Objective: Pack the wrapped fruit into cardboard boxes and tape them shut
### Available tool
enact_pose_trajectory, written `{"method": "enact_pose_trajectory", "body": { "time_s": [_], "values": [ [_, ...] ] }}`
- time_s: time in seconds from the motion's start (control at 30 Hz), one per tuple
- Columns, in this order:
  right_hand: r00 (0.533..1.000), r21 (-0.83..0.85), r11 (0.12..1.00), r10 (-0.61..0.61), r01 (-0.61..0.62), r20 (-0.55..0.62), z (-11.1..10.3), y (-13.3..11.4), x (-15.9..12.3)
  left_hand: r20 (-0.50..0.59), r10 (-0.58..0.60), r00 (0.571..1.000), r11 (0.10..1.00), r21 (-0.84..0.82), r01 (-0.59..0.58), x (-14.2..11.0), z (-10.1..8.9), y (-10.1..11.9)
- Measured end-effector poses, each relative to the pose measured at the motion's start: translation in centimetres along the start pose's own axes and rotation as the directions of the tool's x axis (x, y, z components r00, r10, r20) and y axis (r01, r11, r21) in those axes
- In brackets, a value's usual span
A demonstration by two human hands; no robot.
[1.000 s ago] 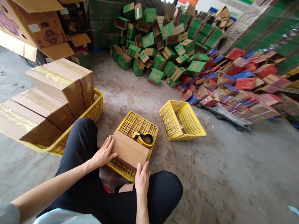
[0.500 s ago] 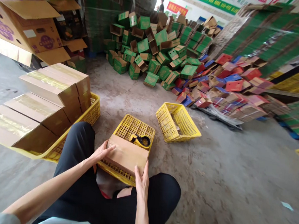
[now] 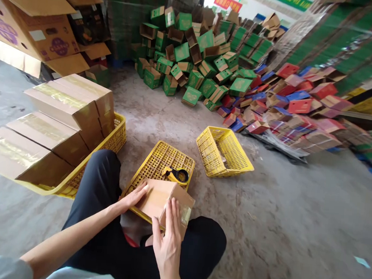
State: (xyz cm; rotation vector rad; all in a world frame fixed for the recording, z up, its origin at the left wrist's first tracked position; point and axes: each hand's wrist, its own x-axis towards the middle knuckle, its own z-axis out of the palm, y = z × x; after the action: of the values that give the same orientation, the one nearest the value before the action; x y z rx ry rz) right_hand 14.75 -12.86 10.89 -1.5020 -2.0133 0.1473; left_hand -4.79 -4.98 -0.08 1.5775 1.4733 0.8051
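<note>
A small brown cardboard box (image 3: 156, 196) rests slanted over the near part of an upturned yellow plastic crate (image 3: 155, 155), its taped end turned toward the right. My left hand (image 3: 135, 196) holds the box's left end, thumb along the top. Against the right end lies my right hand (image 3: 169, 236), its fingers stretched over the edge beside the clear tape and its thumb on the near side; the box is held between both hands. Just beyond the box, a yellow and black tape dispenser (image 3: 176, 174) lies on the crate.
At left, a yellow crate (image 3: 120, 135) holds several taped cardboard boxes (image 3: 77, 102). Another yellow crate (image 3: 225, 153) stands tilted at right. Heaps of green cartons (image 3: 192, 96) and red and blue cartons (image 3: 299, 106) lie behind. My bent knees flank the upturned crate.
The box has turned so its taped right end now shows, and it sits nearer to me. My right hand has shifted from its right edge onto that end. The view has swung slightly left.
</note>
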Motion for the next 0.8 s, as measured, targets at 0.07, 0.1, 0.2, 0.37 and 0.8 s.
{"method": "enact_pose_trajectory", "body": {
  "time_s": [0.07, 0.1, 0.2, 0.37, 0.8],
  "values": [
    [0.998, 0.008, 0.998, -0.060, 0.060, -0.021, 0.8, -0.7, 0.4, 0.022, -0.029, 0.999, 0.993, -0.113, 0.031, 0.0, -1.2, 2.7],
    [0.996, 0.014, 0.996, -0.085, 0.085, -0.037, 1.3, -1.0, 0.7, 0.026, -0.014, 1.000, 0.985, -0.173, 0.018, -0.1, -1.9, 4.1],
    [0.987, 0.016, 0.989, -0.145, 0.146, -0.071, 2.5, -2.1, 1.4, 0.039, 0.078, 0.996, 0.964, -0.258, -0.065, -0.8, -4.0, 7.7],
    [0.972, 0.022, 0.976, -0.213, 0.216, -0.101, 3.6, -3.9, 1.9, 0.032, 0.291, 0.956, 0.937, -0.210, -0.278, -3.8, -6.5, 8.6],
    [0.993, 0.082, 0.990, -0.119, 0.116, 0.029, 1.1, -0.3, 2.9, -0.080, 0.369, 0.926, 0.929, 0.047, -0.366, -5.3, -7.5, 5.5]
  ]
}}
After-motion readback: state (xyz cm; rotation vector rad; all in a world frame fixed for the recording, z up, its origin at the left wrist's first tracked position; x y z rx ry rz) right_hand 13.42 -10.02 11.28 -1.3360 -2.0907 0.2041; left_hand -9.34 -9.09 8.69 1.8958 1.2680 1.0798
